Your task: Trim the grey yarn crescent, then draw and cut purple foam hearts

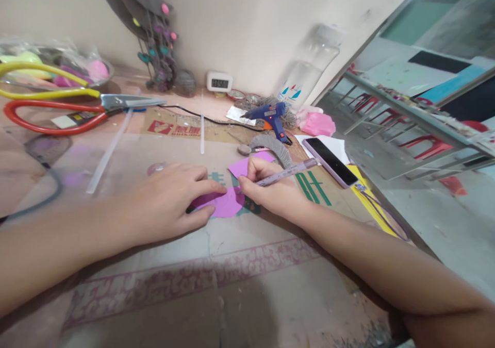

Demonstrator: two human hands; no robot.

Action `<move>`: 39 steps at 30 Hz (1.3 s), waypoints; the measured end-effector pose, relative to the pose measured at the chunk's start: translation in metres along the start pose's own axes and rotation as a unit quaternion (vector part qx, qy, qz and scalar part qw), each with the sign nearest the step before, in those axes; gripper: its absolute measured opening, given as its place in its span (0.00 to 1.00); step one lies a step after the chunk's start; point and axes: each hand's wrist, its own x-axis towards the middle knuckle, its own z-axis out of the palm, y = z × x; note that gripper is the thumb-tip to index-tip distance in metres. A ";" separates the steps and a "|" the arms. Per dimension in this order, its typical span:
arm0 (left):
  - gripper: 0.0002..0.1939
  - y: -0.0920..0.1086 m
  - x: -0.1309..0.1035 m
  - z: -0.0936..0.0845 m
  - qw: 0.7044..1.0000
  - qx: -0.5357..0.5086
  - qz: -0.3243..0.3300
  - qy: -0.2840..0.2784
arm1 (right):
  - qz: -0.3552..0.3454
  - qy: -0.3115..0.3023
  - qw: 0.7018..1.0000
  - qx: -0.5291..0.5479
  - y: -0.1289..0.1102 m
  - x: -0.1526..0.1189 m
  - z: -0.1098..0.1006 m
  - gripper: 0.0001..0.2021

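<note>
Gripping a slim, pale-purple patterned pen [292, 170], the right hand [275, 193] is at two o'clock of the round-edged purple paper [227, 204], apparently already cut but with pen work seemingly unfinished, while the left hand [174, 197], fingers parted, presses it from nine o'clock.

On the cardboard [185, 265], paper [228, 207] lies between the left hand [176, 201] and the right hand [268, 185], under the left fingertips; more paper shows just beyond the right hand, which holds a pen [288, 173]. Farther back stands a glue gun [267, 114], with a bottle [307, 69] behind it to the right and a clock [219, 82] to its far left. A phone [329, 162] lies right of the pen. At far left, scissors [127, 101] lie before a bowl [110, 75].
</note>
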 end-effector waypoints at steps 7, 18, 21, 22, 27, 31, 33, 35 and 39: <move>0.19 0.001 0.001 -0.003 1.000 -0.002 -0.010 -0.013 | 0.004 0.004 1.000 -0.027 -0.003 0.000 0.000 0.14; 0.19 0.001 0.000 -0.003 1.000 -0.008 -0.002 -0.008 | 0.009 0.023 1.000 -0.015 -0.002 0.001 -0.002 0.13; 0.19 0.001 0.000 -0.004 1.000 -0.012 0.002 -0.005 | 0.003 0.027 1.000 -0.007 0.002 0.000 -0.001 0.14; 0.19 0.001 0.000 -0.004 1.000 -0.011 0.001 -0.005 | 0.004 0.025 1.000 -0.003 0.003 -0.001 -0.001 0.14; 0.19 0.002 0.001 -0.004 1.000 -0.003 0.001 -0.007 | 0.008 0.008 1.000 0.009 0.002 -0.003 -0.002 0.13; 0.19 0.002 0.002 -0.004 1.000 -0.001 0.003 -0.007 | -0.010 0.000 1.000 -0.023 -0.001 -0.004 -0.003 0.13; 0.19 0.002 0.001 -0.004 1.000 -0.002 0.000 -0.006 | -0.018 -0.010 0.999 -0.031 -0.003 -0.005 -0.003 0.13; 0.19 0.001 0.001 -0.003 1.000 -0.004 0.001 -0.004 | -0.025 -0.023 0.999 -0.035 -0.003 -0.006 -0.003 0.13; 0.19 0.000 0.000 -0.003 1.000 -0.010 0.006 -0.005 | -0.029 -0.037 0.998 -0.033 -0.004 -0.008 -0.002 0.14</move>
